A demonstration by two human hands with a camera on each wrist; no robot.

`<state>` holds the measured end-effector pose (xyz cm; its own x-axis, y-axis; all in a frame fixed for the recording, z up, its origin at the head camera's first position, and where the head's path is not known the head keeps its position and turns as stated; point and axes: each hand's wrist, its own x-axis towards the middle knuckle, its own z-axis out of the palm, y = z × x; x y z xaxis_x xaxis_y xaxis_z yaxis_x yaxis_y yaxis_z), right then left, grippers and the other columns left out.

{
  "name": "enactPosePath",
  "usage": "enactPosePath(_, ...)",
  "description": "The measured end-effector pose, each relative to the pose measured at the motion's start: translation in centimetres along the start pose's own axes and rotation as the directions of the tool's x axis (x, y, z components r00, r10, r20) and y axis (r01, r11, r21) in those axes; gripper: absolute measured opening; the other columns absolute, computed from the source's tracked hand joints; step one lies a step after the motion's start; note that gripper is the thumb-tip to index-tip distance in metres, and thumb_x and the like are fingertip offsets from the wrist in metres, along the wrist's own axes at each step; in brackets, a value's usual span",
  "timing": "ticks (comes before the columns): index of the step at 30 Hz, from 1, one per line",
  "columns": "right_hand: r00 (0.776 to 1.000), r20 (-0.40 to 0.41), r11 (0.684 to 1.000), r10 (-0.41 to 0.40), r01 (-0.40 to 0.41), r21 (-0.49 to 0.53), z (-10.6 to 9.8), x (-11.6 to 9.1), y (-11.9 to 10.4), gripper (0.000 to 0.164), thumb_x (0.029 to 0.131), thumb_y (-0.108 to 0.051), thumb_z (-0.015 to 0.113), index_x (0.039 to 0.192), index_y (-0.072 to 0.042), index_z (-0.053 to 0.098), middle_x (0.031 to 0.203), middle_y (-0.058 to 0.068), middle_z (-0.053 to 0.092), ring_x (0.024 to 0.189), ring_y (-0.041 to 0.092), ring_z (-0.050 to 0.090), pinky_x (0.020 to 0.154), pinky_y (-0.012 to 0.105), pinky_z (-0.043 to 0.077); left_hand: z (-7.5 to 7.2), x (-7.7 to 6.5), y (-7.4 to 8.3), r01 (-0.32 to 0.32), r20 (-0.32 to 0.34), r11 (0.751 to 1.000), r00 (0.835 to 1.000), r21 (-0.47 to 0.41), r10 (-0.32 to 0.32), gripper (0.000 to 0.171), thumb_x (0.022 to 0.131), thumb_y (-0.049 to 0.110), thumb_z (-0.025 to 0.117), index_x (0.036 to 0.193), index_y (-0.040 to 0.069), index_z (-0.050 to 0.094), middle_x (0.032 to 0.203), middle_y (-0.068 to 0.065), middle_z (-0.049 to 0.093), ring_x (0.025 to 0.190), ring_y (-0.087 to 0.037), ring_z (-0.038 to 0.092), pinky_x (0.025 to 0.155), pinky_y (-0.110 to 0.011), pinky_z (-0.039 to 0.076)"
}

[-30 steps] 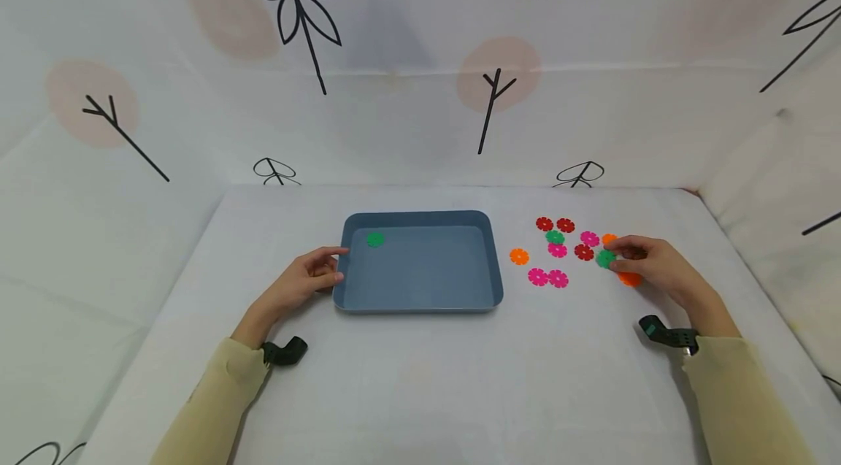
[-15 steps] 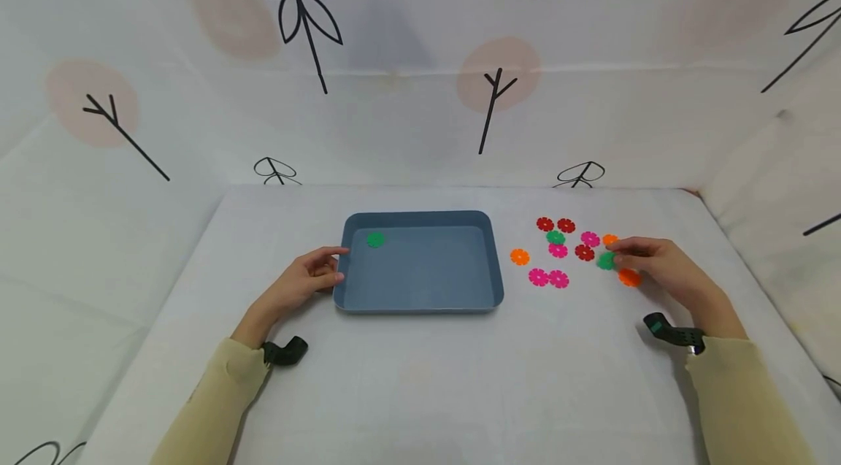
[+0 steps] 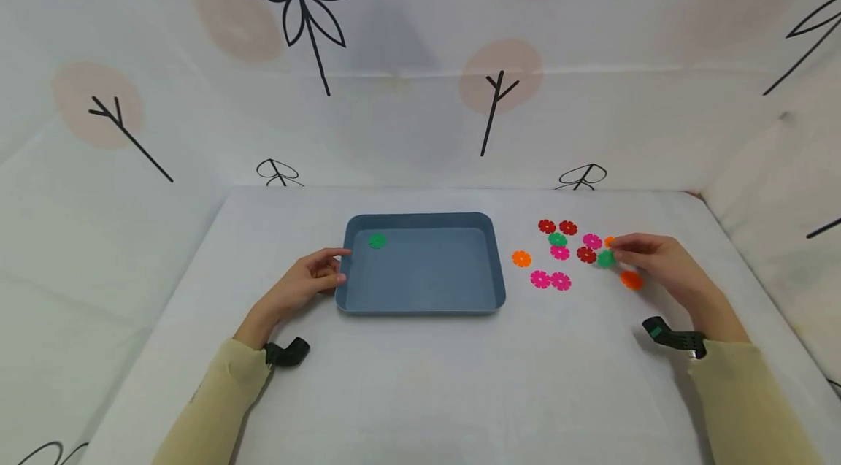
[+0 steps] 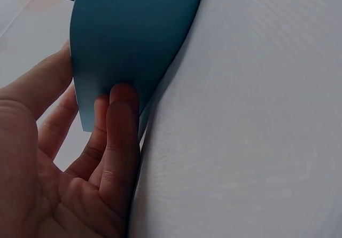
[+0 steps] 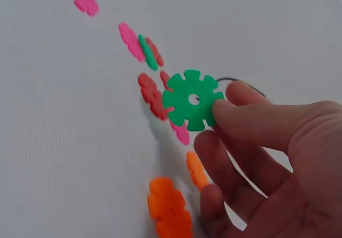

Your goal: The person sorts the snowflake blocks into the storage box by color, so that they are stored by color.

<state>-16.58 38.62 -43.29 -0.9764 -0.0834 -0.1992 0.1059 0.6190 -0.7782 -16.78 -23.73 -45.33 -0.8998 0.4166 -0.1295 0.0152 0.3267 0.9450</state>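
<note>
My left hand (image 3: 307, 279) grips the left wall of a blue-grey tray (image 3: 427, 307), with fingers on both sides of the wall in the left wrist view. Inside the tray, near its back left corner, lies a green flower-shaped disc (image 3: 377, 241). Over at the right, my right hand (image 3: 653, 260) pinches another green notched disc (image 5: 187, 107) with a small centre hole between thumb and fingertips. That disc is raised above the table, its face toward the right wrist camera. Just below the hand is an orange disc (image 3: 631, 280); a second orange disc (image 3: 609, 241) is partly hidden by the fingers.
Between tray and right hand, several flat discs lie on the white table: red discs (image 3: 587, 255), pink discs (image 3: 540, 279), one green disc (image 3: 558, 239) touching a pink one, and an orange disc (image 3: 522, 258) nearest the tray. A patterned white cloth (image 3: 420, 129) stands behind.
My right hand has shifted slightly up and right with the green disc pinched, uncovering more of the lower orange disc. The left hand stays at the tray. The head view has tilted slightly.
</note>
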Motion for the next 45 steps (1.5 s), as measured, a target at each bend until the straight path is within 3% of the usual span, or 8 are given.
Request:
enactPosePath(5,1.0,-0.002,0.999,-0.025,0.025,-0.021,0.7,0.6,-1.5,0.048,0.1,-0.033,0.062,0.135,-0.001,0.055,0.126,0.017,0.056,0.096,0.011,0.059,0.078,0.022,0.053,0.0,0.0,0.0,0.006,-0.001,1.0,1.0,-0.001,-0.006,0.051,0.097,0.017,0.068,0.143,0.004,0.05,0.104,-0.014,0.054,0.08,-0.018,0.056,0.071,-0.027,0.051)
enactPosePath(9,0.998,0.038,0.999,-0.048,0.047,0.014,1.2,1.0,-2.8,0.045,0.101,-0.03,0.061,0.135,0.0,0.056,0.13,0.022,0.055,0.098,0.012,0.061,0.081,0.025,0.054,0.0,0.1,-0.1,0.004,-0.004,1.0,1.0,0.0,-0.004,0.051,0.097,0.017,0.068,0.143,0.004,0.05,0.104,-0.014,0.054,0.08,-0.018,0.056,0.07,-0.027,0.051)
enactPosePath(19,0.995,0.08,0.998,-0.06,0.057,0.037,3.2,2.2,-6.7,0.04,0.1,-0.027,0.062,0.131,-0.002,0.06,0.116,0.021,0.063,0.092,0.031,0.068,0.077,0.032,0.055,0.0,0.3,-0.1,0.0,-0.002,1.0,1.0,0.009,0.0,0.051,0.097,0.018,0.068,0.142,0.004,0.05,0.103,-0.014,0.055,0.08,-0.019,0.056,0.071,-0.027,0.051)
enactPosePath(24,0.993,0.096,0.998,-0.062,0.06,0.025,4.5,3.0,-8.8,0.039,0.098,-0.026,0.065,0.13,-0.005,0.062,0.117,0.02,0.064,0.091,0.034,0.067,0.06,0.032,0.051,0.0,0.3,-0.2,-0.013,-0.001,1.0,1.0,0.002,0.013,0.052,0.096,0.018,0.069,0.142,0.003,0.05,0.1,-0.012,0.055,0.079,-0.019,0.056,0.07,-0.028,0.051)
enactPosePath(28,0.987,0.111,0.992,-0.118,0.113,0.049,5.9,3.9,-10.1,0.034,0.097,-0.021,0.066,0.127,-0.003,0.065,0.114,0.02,0.065,0.095,0.036,0.065,0.067,0.031,0.056,0.0,0.3,-0.2,-0.016,-0.002,1.0,1.0,0.004,0.016,0.053,0.096,0.02,0.07,0.143,0.004,0.05,0.099,-0.011,0.055,0.079,-0.019,0.055,0.069,-0.027,0.05)
enactPosePath(32,0.977,0.142,0.983,-0.162,0.147,0.108,7.3,4.8,-11.6,0.03,0.097,-0.014,0.065,0.123,0.001,0.065,0.114,0.021,0.065,0.101,0.038,0.064,0.085,0.043,0.055,0.0,0.3,-0.2,-0.017,-0.002,1.0,1.0,0.007,0.017,0.053,0.096,0.02,0.07,0.142,0.004,0.05,0.098,-0.011,0.055,0.078,-0.019,0.056,0.068,-0.027,0.05)
enactPosePath(38,0.96,0.172,0.974,-0.22,0.206,0.097,9.8,6.0,-13.8,0.025,0.095,-0.011,0.066,0.118,-0.002,0.07,0.107,0.017,0.065,0.096,0.036,0.065,0.085,0.047,0.055,-0.1,0.3,-0.3,-0.025,-0.002,1.0,1.0,0.011,0.025,0.053,0.096,0.02,0.07,0.142,0.003,0.05,0.099,-0.011,0.055,0.079,-0.019,0.056,0.068,-0.027,0.05)
enactPosePath(45,0.93,0.222,0.956,-0.294,0.281,0.09,13.4,7.6,-16.1,0.019,0.094,-0.013,0.068,0.111,-0.006,0.075,0.106,0.01,0.068,0.091,0.028,0.065,0.079,0.034,0.056,-0.1,0.2,-0.4,0.002,-0.006,1.0,1.0,-0.005,-0.002,0.053,0.095,0.018,0.07,0.143,0.005,0.05,0.101,-0.012,0.055,0.079,-0.018,0.057,0.07,-0.027,0.051)
